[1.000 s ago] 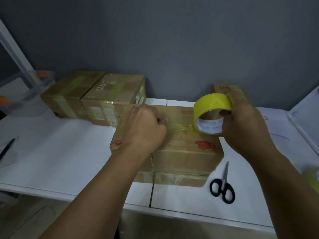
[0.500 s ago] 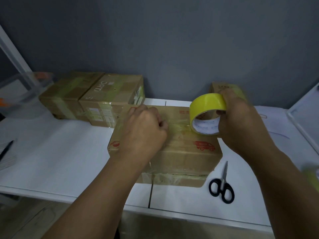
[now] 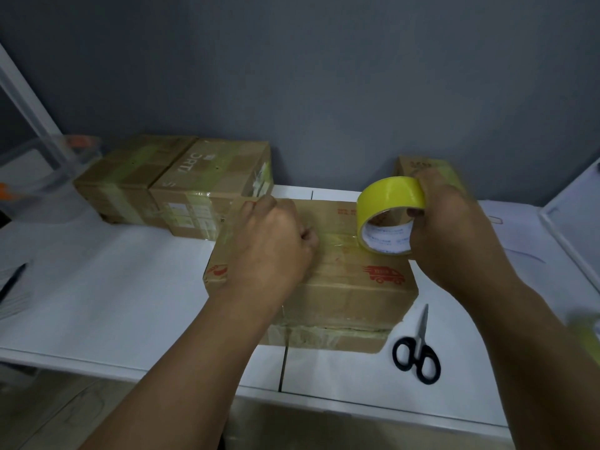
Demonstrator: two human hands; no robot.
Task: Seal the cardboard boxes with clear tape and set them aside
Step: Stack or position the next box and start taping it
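A cardboard box (image 3: 354, 287) with red truck prints lies in the middle of the white table (image 3: 113, 297). My left hand (image 3: 269, 248) rests on its top with fingers curled, and thumb and forefinger hold down the end of a clear tape strip (image 3: 337, 240). The strip runs right to a yellow tape roll (image 3: 389, 203), which stands on edge on the box top. My right hand (image 3: 451, 228) grips the roll, with fingers over its rim and a fingertip inside the core.
Two taped boxes (image 3: 207, 186) stand side by side at the back left against the grey wall. A small box (image 3: 422, 165) sits behind my right hand. Black-handled scissors (image 3: 418, 349) lie right of the box. A clear plastic bin (image 3: 35, 177) stands far left.
The roll has shifted slightly left, toward my left hand, with my right hand following. My left hand stays on the box top.
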